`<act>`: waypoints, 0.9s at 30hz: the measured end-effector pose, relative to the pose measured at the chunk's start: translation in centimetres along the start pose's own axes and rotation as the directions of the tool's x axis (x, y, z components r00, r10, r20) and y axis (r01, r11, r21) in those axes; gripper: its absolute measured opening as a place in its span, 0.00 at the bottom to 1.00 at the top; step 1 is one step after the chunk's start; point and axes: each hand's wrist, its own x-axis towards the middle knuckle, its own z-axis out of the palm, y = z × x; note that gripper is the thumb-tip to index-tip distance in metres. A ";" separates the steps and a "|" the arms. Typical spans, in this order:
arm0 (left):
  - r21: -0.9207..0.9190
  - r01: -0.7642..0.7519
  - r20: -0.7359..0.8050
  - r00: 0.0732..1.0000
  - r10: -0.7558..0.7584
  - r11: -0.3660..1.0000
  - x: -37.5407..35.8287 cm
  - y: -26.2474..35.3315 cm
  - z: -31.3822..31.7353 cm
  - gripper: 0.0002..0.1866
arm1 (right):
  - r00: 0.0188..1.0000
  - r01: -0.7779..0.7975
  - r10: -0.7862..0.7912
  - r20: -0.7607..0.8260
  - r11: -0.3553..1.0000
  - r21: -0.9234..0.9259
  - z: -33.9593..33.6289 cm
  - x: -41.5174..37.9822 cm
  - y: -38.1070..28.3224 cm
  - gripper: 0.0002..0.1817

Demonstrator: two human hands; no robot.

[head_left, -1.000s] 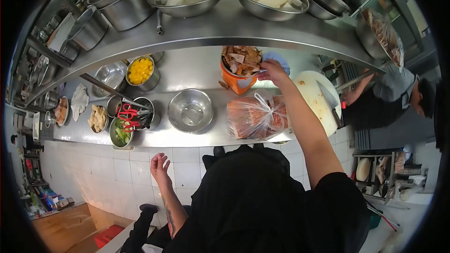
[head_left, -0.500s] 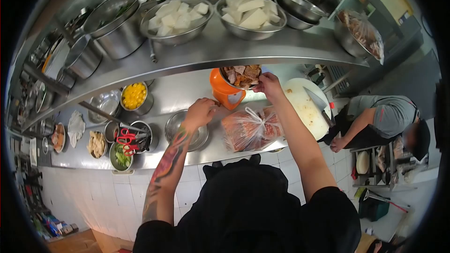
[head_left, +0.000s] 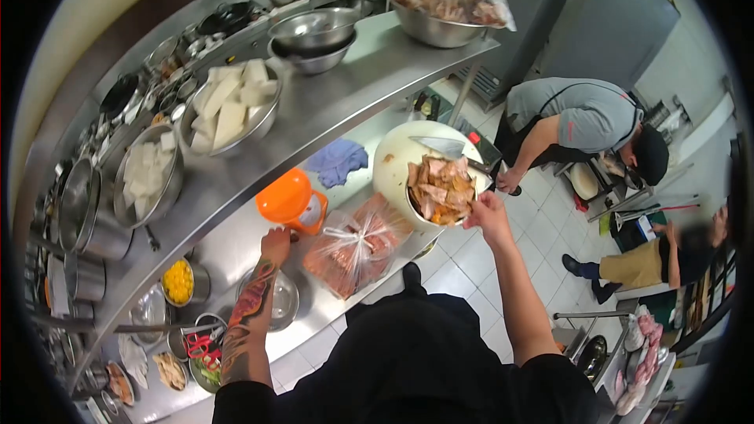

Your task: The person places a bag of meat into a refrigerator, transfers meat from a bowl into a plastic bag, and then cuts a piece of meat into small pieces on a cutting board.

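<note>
My right hand (head_left: 488, 213) grips the rim of a metal bowl of cut meat (head_left: 441, 188), which is over the near edge of a round white cutting board (head_left: 390, 151). A knife (head_left: 441, 146) lies on the board behind the bowl. My left hand (head_left: 278, 243) is at the front of an orange kitchen scale (head_left: 287, 199), its fingers bent; whether they hold anything is hidden. Between my hands a clear plastic bag of red meat (head_left: 360, 245) rests on the steel counter.
A steel shelf (head_left: 330, 110) with bowls of white blocks (head_left: 229, 107) crosses above the counter. A blue cloth (head_left: 339, 161) lies behind the scale. A co-worker (head_left: 581, 118) bends at the right; another person (head_left: 644, 259) is farther right.
The view has turned to the right. My right hand has carried the bowl of meat off the scale to the cutting board. A second person has come into view.
</note>
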 end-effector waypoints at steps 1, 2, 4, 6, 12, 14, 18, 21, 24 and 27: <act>-0.014 0.019 0.070 0.997 -0.018 1.000 0.1 -0.2 0.2 0.13 | 0.999 -0.022 0.022 -0.029 1.000 0.006 -1.2 -0.5 0.5 0.06; -0.026 0.043 0.143 0.989 -0.038 0.999 0.3 -0.4 0.4 0.15 | 0.997 -0.046 0.046 -0.055 0.999 0.013 -2.2 -0.8 1.1 0.06; -0.043 0.055 0.192 0.980 -0.046 0.998 0.1 -0.5 -1.0 0.17 | 0.996 -0.058 0.060 -0.071 0.998 0.029 -3.1 -0.9 1.6 0.07; -0.065 0.081 0.255 0.965 -0.062 0.995 -0.5 -0.5 -2.9 0.19 | 0.995 -0.077 0.080 -0.058 0.996 0.051 -3.4 -0.6 2.1 0.08; -0.879 0.178 0.065 0.964 -0.259 0.443 -4.5 3.1 -8.7 0.09 | 0.993 -0.081 0.075 0.091 0.995 0.060 -3.8 4.6 4.7 0.08; -0.885 0.130 -0.008 0.956 -0.292 0.448 -4.4 10.4 -16.3 0.09 | 0.975 -0.129 0.115 0.190 0.989 0.066 -3.5 6.2 5.0 0.06; -0.733 -0.114 -0.276 0.951 -0.141 0.670 0.6 23.5 -22.8 0.12 | 0.941 -0.167 0.143 0.305 0.984 0.054 -3.2 9.0 5.9 0.05; -0.621 -0.142 -0.306 0.949 -0.072 0.771 4.0 29.4 -22.1 0.11 | 0.915 -0.189 0.156 0.372 0.981 0.053 -3.1 10.5 5.4 0.04; -0.479 -0.221 -0.381 0.924 0.025 0.849 6.0 31.8 -21.2 0.11 | 0.890 -0.215 0.175 0.421 0.975 0.050 -3.4 12.0 4.9 0.04; -0.469 -0.200 -0.404 0.915 -0.007 0.860 7.1 33.8 -19.9 0.12 | 0.870 -0.241 0.198 0.452 0.970 0.038 -4.2 12.8 4.7 0.04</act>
